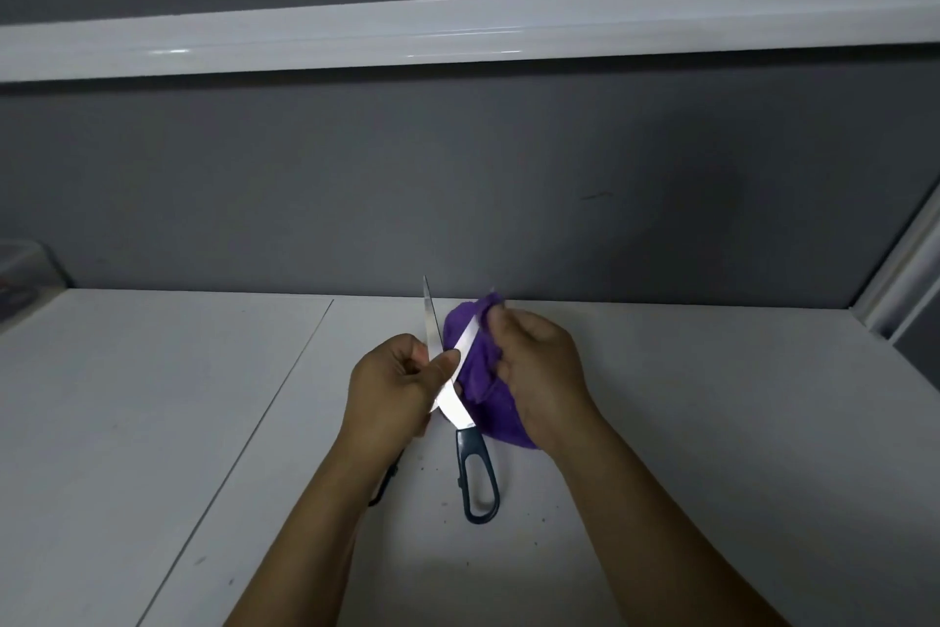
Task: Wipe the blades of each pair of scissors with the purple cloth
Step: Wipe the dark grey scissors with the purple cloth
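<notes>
Above the table [152,423], the left hand [394,385] grips the open scissors [478,479] near the pivot and the right hand [541,372] pinches the purple cloth [475,374] round one blade, where a slip could cut a finger.

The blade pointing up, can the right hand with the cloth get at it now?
Probably yes: that blade stands bare above the left hand, and the right hand, gripping the purple cloth at the other blade, is just beside it with nothing between.
</notes>
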